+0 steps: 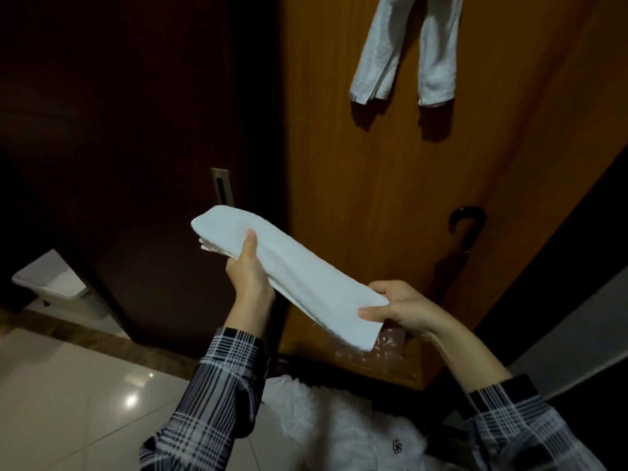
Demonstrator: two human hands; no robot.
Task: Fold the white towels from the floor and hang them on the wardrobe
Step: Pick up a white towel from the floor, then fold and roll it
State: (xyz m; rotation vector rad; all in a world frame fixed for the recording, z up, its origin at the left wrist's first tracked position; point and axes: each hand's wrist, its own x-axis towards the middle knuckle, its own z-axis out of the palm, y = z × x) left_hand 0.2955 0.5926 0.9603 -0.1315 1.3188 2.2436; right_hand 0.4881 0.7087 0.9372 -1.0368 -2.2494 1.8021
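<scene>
A white towel [292,270], folded into a long narrow strip, is held level in front of the orange-brown wardrobe door [367,171]. My left hand [249,270] grips the strip near its far left end, thumb on top. My right hand [401,309] pinches the near right end between thumb and fingers. Two folded white towels [404,52] hang high on the wardrobe door, side by side. More white cloth [339,433] lies in a heap low down, close to my body.
A dark door with a metal recessed handle [222,186] stands to the left of the wardrobe. A black umbrella handle [465,219] leans at the wardrobe's right. A white bin [57,283] sits at the left by the glossy tiled floor [68,385]. Clear plastic [380,348] lies under the towel.
</scene>
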